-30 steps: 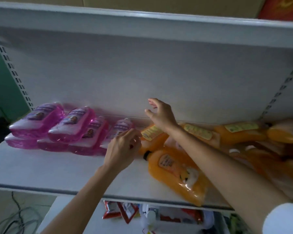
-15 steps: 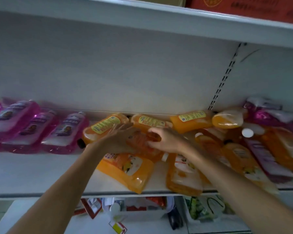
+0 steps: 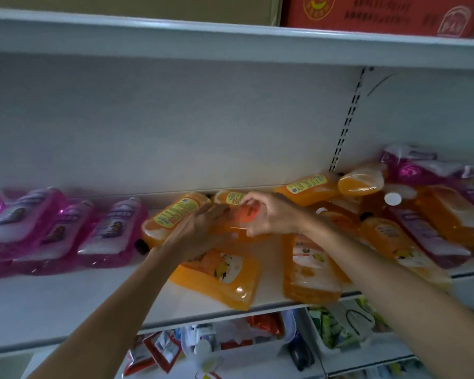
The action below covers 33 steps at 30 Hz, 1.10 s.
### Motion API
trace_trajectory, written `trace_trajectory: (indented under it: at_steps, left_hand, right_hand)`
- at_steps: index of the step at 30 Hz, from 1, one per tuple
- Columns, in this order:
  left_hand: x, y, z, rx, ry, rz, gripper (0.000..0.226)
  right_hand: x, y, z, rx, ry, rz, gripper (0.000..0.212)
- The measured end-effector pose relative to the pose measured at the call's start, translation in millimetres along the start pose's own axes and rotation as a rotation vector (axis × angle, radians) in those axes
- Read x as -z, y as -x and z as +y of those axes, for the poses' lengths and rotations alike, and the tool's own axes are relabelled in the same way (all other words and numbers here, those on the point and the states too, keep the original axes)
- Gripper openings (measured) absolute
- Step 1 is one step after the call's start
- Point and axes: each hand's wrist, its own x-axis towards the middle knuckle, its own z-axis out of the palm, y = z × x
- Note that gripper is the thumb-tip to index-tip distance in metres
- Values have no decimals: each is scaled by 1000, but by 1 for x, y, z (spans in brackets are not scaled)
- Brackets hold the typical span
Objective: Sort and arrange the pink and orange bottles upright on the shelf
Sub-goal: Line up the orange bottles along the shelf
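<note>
Several pink bottles (image 3: pixel 112 236) lie on their sides in a leaning row at the left of the white shelf (image 3: pixel 74 299). Orange bottles lie jumbled from the middle to the right, one flat near the front edge (image 3: pixel 222 277), another (image 3: pixel 307 272) beside it. Both my hands close around one orange bottle (image 3: pixel 244 218) at the shelf's middle: my left hand (image 3: pixel 200 231) over its near side, my right hand (image 3: pixel 271 214) on its far end. A yellow-labelled orange bottle (image 3: pixel 173 217) leans just left of them. More pink bottles (image 3: pixel 416 168) top the right pile.
The upper shelf (image 3: pixel 230 42) hangs low overhead with a red carton (image 3: pixel 381 12) and a brown box on it. A slotted upright (image 3: pixel 345 124) runs down the back wall. Below the shelf sit bins of packets (image 3: pixel 230 340). Bare shelf surface lies at front left.
The view swung right, away from the pink row. Both hands came together on the orange bottle in the middle and now grip it more tightly.
</note>
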Motion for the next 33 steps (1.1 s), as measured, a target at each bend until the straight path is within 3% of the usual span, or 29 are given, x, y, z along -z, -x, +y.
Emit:
trace_trajectory:
  at_steps: [3, 7, 9, 11, 13, 15, 17, 19, 22, 24, 28, 31, 33]
  left_hand:
    - [12, -1, 6, -34, -41, 60, 88]
    - [18, -12, 28, -183, -3, 240, 72]
    - [13, -19, 44, -211, 117, 295, 65]
    - [6, -26, 68, -169, 384, 302, 60]
    - [-3, -38, 97, -103, 648, 273, 52]
    - [-16, -53, 130, -78, 865, 202, 43]
    - [-32, -65, 167, -58, 1033, 117, 48]
    - [-48, -70, 208, -47, 1131, 30, 59]
    - [-76, -76, 272, -100, 1117, -44, 45]
    - [-99, -83, 314, -166, 1050, -98, 55]
    - [-144, -98, 402, -297, 951, -171, 41]
    - [-181, -108, 458, -336, 932, -192, 46]
    - [-204, -112, 490, -341, 930, -171, 55]
  right_hand:
    - [16, 9, -6, -41, -180, 69, 56]
    - [42, 27, -1, -92, -481, 265, 57]
    - [57, 42, 4, -104, -697, 398, 49]
    - [68, 61, 12, -81, -835, 463, 40]
    - [75, 81, 22, -65, -769, 526, 47]
    - [83, 102, 35, -78, -593, 603, 67]
    - [92, 123, 55, -68, -522, 663, 85]
    - [106, 150, 78, -43, -620, 708, 90]
    - [134, 199, 115, -54, -694, 790, 90]
    - [156, 235, 142, -121, -723, 844, 88]
    - [195, 308, 199, -189, -681, 904, 71]
    - [213, 351, 239, -269, -665, 906, 64]
    - [222, 374, 266, -341, -656, 879, 73]
